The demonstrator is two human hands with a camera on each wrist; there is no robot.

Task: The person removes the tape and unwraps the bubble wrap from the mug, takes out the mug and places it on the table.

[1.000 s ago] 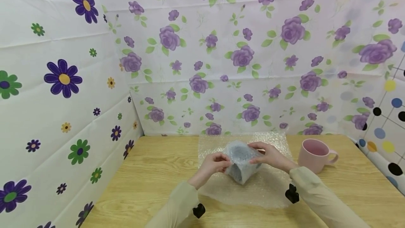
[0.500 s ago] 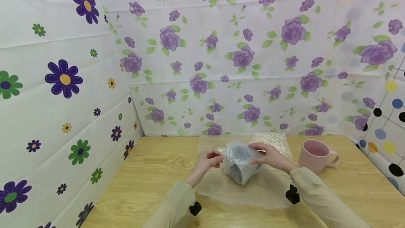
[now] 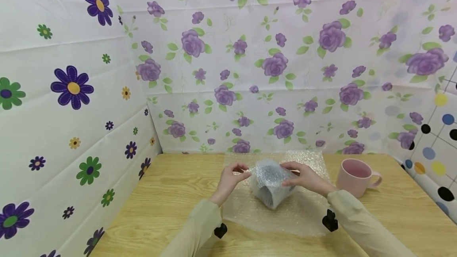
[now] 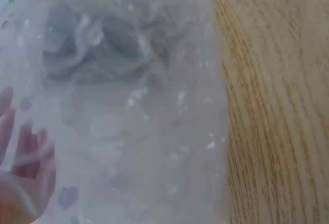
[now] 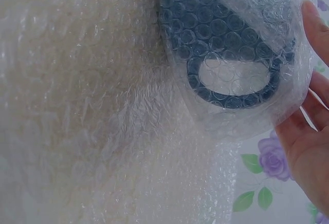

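Note:
A dark blue mug wrapped in bubble wrap (image 3: 273, 181) lies in the middle of the table, its handle (image 5: 234, 100) showing through the clear bubbles in the right wrist view. My right hand (image 3: 303, 177) grips the bundle from its right side, thumb and fingers on either side of it. At the bundle's left stands my left hand (image 3: 228, 181), thumb and index finger parted, fingertips close to the wrap. The left wrist view shows this left hand (image 4: 31, 172) with fingers spread, partly behind translucent film, and the dark mug blurred through the wrap.
Under the bundle a sheet of bubble wrap (image 3: 300, 221) is spread over the wooden table (image 3: 178, 193). A pink mug (image 3: 353, 179) stands to the right, beside my right forearm. Flower-printed cloth (image 3: 250, 70) hangs behind the table and at the left.
My left hand has come away from the bundle to the left, then moved up slightly as its thumb and index finger parted. My right hand keeps its grip on the wrapped mug.

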